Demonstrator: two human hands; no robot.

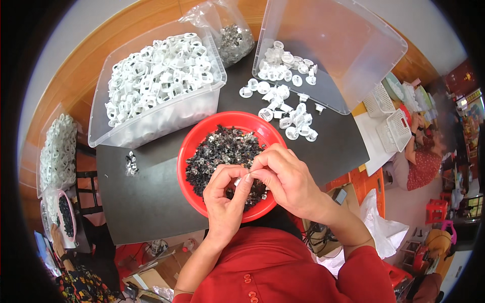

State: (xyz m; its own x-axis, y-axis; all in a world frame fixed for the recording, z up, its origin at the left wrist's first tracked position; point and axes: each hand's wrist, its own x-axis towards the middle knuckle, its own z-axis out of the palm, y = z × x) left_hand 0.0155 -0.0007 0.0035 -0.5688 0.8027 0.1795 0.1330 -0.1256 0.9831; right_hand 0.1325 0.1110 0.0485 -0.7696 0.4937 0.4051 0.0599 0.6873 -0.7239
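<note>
Over a red plastic bowl [189, 144], my left hand [226, 198] and my right hand [287, 178] meet fingertip to fingertip. Both are closed in a pinch, and what lies between them is too small and too covered to name. A bit of white shows by my left thumb. Small black and clear plastic parts [214, 151] heap up in the bowl beneath my fingers. Beyond my right hand, round white plastic pieces [299, 121] lie loose on the dark table [146, 202].
A clear bin [166, 115] full of white parts stands far left; a tipped clear bin [333, 45] is far right. Between them sits a plastic bag [235, 43] of small parts. A small cluster of parts [132, 164] lies left. Other people sit at both sides; white baskets [394, 132] are right.
</note>
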